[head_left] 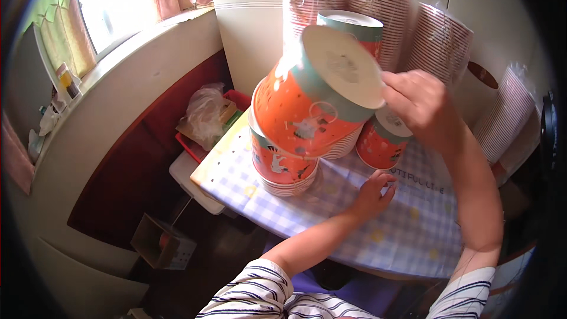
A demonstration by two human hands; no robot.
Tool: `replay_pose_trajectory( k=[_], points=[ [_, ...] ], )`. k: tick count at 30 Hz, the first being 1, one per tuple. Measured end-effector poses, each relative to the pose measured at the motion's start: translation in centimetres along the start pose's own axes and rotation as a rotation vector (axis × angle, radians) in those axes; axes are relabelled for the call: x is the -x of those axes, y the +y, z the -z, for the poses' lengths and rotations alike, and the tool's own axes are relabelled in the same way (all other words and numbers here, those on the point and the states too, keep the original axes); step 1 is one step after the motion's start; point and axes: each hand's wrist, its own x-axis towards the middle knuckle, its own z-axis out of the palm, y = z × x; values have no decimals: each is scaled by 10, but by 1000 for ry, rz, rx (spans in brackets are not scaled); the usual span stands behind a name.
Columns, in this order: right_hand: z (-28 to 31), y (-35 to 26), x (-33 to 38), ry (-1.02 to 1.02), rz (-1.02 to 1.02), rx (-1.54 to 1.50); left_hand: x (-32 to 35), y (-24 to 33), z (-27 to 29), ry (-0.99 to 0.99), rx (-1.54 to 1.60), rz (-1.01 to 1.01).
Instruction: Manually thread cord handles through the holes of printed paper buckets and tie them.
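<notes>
My right hand (416,99) grips a large orange paper bucket (301,103) by the edge of its pale, teal-banded base. The bucket is tilted, its base turned up toward me and its mouth toward the lower left. Directly below it, a stack of orange paper buckets (283,165) stands upside down at the table's left; whether the two touch I cannot tell. My left hand (376,192) rests low over the checked tablecloth (336,218), fingers loosely bent and apart, holding nothing. Just beyond that hand stands another upturned orange bucket (381,145).
Tall plastic-wrapped stacks of paper buckets (434,44) line the back wall, with an upturned teal-and-orange bucket (351,20) before them. Another wrapped stack (505,112) leans at the right. Left of the table are a red crate (236,99) with plastic bags and a cardboard box (156,242).
</notes>
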Motion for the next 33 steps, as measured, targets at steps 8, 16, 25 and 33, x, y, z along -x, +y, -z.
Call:
replay_pose_trajectory(
  k=[8,16,25,33],
  points=[
    [-70,2,-29,-132,194,50,1,-14,-6,-43,-120,-106],
    [-97,-12,-39,-276,173,-3,2,-12,-9,-56,-93,-114],
    [-102,-25,-34,-285,164,-2,2,-11,-12,-79,-103,-87],
    [-93,-36,-42,-384,150,-9,0,-4,-10,-129,-43,-15]
  ],
)
